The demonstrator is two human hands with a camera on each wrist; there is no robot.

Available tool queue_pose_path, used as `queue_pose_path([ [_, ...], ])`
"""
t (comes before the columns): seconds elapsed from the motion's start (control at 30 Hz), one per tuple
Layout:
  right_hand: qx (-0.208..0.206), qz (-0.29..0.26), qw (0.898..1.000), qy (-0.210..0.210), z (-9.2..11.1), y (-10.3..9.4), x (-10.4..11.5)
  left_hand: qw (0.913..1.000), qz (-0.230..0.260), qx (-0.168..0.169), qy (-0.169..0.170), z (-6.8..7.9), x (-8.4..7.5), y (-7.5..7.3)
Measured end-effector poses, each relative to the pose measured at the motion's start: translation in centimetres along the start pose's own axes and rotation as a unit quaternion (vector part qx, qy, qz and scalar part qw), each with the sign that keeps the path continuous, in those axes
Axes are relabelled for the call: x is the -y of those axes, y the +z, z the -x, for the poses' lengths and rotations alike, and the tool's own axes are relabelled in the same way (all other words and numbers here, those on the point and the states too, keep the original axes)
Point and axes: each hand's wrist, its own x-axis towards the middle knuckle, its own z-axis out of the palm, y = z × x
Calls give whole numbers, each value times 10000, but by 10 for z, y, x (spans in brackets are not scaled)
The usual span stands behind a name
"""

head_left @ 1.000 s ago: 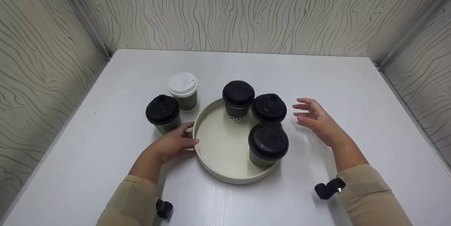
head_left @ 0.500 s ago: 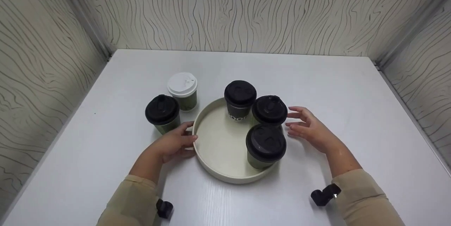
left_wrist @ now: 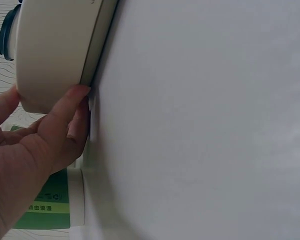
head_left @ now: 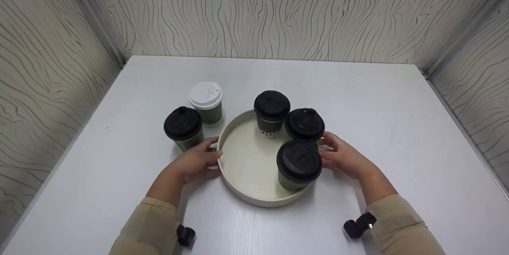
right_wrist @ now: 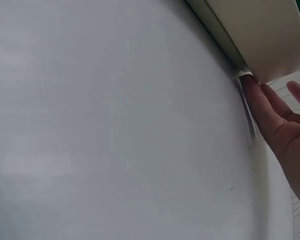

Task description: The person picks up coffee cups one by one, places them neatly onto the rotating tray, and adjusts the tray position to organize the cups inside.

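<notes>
A round cream tray [head_left: 250,171] lies on the white table with three black-lidded paper cups inside: a dark one [head_left: 272,108] at the back, one with a raised spout [head_left: 305,125] at the right, and one [head_left: 298,167] at the front right. My left hand [head_left: 197,162] grips the tray's left edge, its thumb at the rim and other fingers [left_wrist: 79,125] low at the base. My right hand [head_left: 344,157] is at the tray's right side. In the right wrist view its fairly straight fingers [right_wrist: 260,102] reach the tray's bottom edge, the thumb apart; cups partly hide the fingertips in the head view.
Left of the tray stand a black-lidded green cup [head_left: 183,127], close beside my left hand, and a white-lidded green cup [head_left: 206,102] behind it. Patterned walls [head_left: 254,16] close off the table's back and sides.
My right hand has moved left and toward me, from beside the tray to its right edge. The cups in the tray have shifted slightly. The left hand has stayed at the left edge.
</notes>
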Motion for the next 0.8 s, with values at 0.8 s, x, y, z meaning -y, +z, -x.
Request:
queue_pose_path([
  [0.8,196,519,9982,235,-1,-5,-3,9986,-451,-286,1,2,-1,3],
])
